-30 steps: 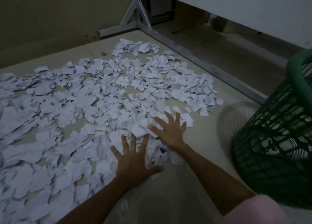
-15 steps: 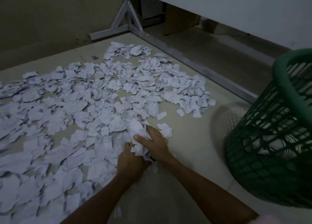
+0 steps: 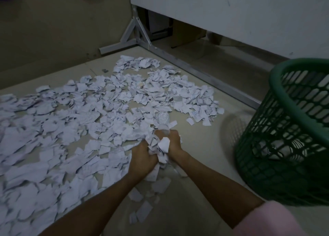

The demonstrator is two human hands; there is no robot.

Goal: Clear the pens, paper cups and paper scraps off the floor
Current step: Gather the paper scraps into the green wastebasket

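The floor is pale and dimly lit, and most of its left and middle part is covered by a wide spread of torn white paper scraps, many with faint print or handwriting on them. The spread is longer than it is broad, its long axis running from the lower left edge of the view up toward the right, where it thins out just short of a grey metal frame rail lying along the floor under a white panel. At the right stands a green mesh basket, tilted, its open rim facing up and to the left, with some pale items dimly visible through the mesh at its bottom; what they are cannot be told. Between the spread and the basket, both hands are pressed together around a clump of scraps: the left hand and the right hand have fingers curled round the bunch, which bulges out between them. A few loose scraps lie on the bare floor below the forearms. A pink sleeve shows at the lower right corner.
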